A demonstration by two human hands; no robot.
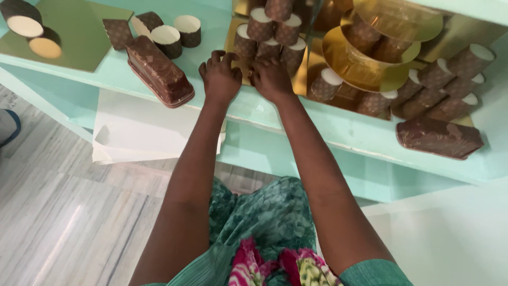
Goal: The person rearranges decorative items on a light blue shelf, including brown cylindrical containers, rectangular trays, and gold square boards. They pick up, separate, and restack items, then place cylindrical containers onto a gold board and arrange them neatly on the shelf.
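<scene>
Both arms stretch straight forward over the front edge of the mint-green shelf [159, 74]. The left hand [219, 77] and right hand [271, 79] lie palm-down, fingers curled, touching the stack of brown paper cups [270, 34] on the gold board [301, 74]; neither visibly clasps one

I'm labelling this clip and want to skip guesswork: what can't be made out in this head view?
- Fingertips of both the left hand and the right hand: curled out of sight, so grip is unclear.
- Stacked brown cups: cut off by the top edge.
- Gold square board: mostly covered by cups.
- Blue-edged thing: cropped at the left edge.
</scene>
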